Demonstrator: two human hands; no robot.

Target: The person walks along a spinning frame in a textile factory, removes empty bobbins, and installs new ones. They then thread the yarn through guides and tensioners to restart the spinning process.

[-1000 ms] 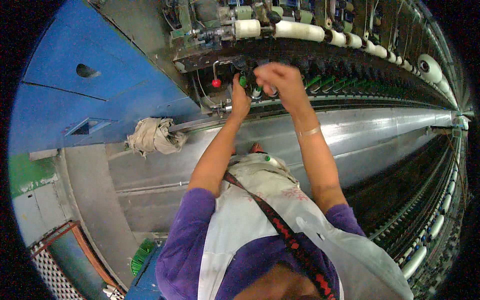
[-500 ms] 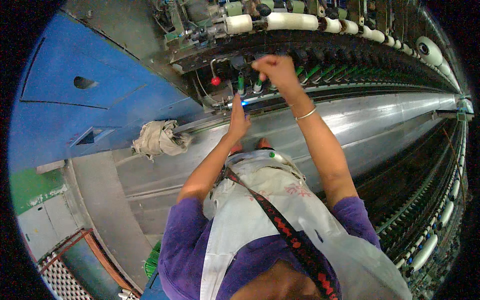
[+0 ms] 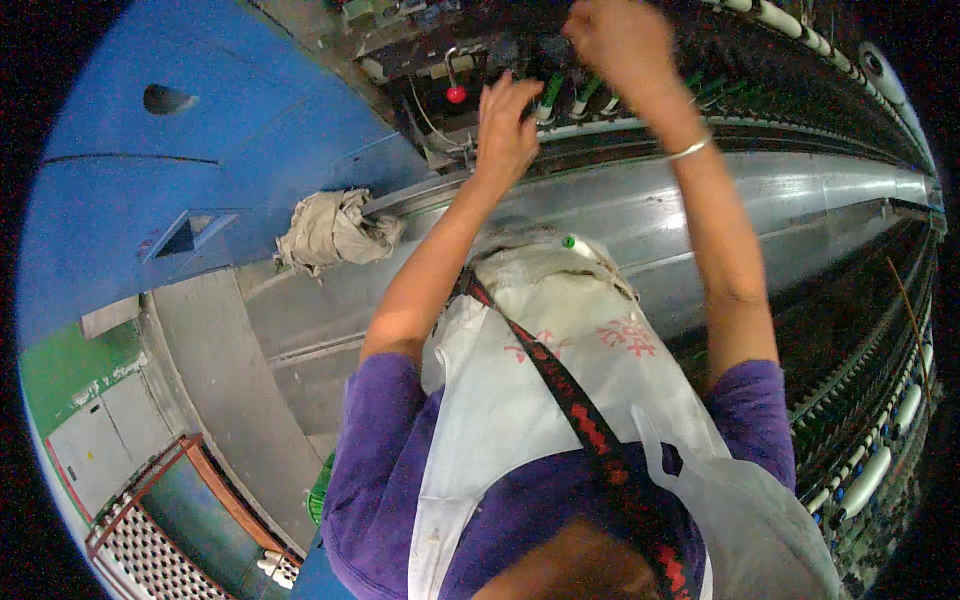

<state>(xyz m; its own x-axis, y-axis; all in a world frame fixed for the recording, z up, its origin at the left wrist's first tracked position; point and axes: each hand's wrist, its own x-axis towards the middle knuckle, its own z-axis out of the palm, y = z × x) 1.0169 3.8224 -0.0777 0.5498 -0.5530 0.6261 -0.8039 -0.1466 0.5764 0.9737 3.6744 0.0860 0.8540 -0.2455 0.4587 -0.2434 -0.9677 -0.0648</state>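
Observation:
My left hand (image 3: 508, 135) is raised at the near end of a row of green-and-white bobbins (image 3: 549, 98) on a spinning frame. Its fingers curl in front of the row's first place, and whatever they grip is hidden behind them. Higher and further right, my right hand (image 3: 628, 55), with a bangle on the wrist, is over the machine. Thumb and fingertips are pinched together there; anything between them is too fine to make out. Left of my left hand hangs a lever with a red ball knob (image 3: 457, 94). A green-tipped bobbin (image 3: 571, 242) sticks out at my apron's top.
A blue machine cabinet (image 3: 250, 110) stands at the left, with a bundled beige cloth (image 3: 338, 232) beside it. A long metal ledge (image 3: 800, 185) runs rightward below the bobbins. Another machine row with white rolls (image 3: 866, 480) lies at the lower right.
The view has shifted, so the machine sits higher in it. My left hand has gone from straight fingers to curled ones at the bobbins. My right hand has moved up and right.

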